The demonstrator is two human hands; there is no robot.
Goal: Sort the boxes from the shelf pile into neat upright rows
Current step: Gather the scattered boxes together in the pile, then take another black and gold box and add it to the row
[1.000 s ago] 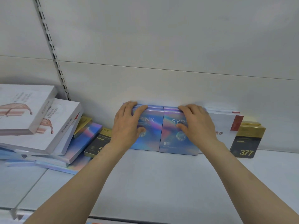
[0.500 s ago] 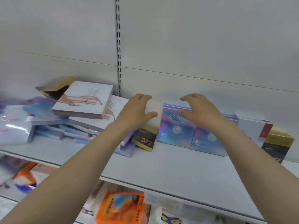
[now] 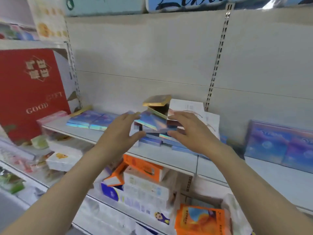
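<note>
1. The loose pile of flat cardboard boxes (image 3: 157, 126) sits on the white metal shelf (image 3: 169, 156), against the pale back panel, near the middle of the view; it is a leaning heap, not a stack
2. The left hand (image 3: 122, 133) reaches in from the pile's left with fingers spread and straight and the thumb low, holding nothing; whether the fingertips already touch the holographic blue box (image 3: 152, 123) is too blurred to tell
3. The right hand (image 3: 189, 131) comes in from the right, fingers likewise apart and only loosely bent, thumb below, nothing gripped
4. Likely mishap: the gold-lidded box (image 3: 157, 101) perches tilted at the very top, so squeezing or lifting a box beneath it could tip it off
5. A second risk: the lower blue boxes jut toward the shelf's front edge, and a push from either side may slide one off onto the orange cartons (image 3: 144, 168) on the shelf below
6. A third: the glossy foil faces look slippery, so I judge a light two-handed clamp may let the middle boxes squirt out
7. At far right two blue-purple boxes (image 3: 279, 145) already stand upright against the back panel; their print is too smeared to read
8. Readable writing: the large red gift box (image 3: 30, 92) at left shows "GOOD" and "GIFT" in pale letters, plus Chinese characters I cannot make out
9. Further flat holographic boxes (image 3: 89, 120) lie on the shelf to the pile's left
</note>
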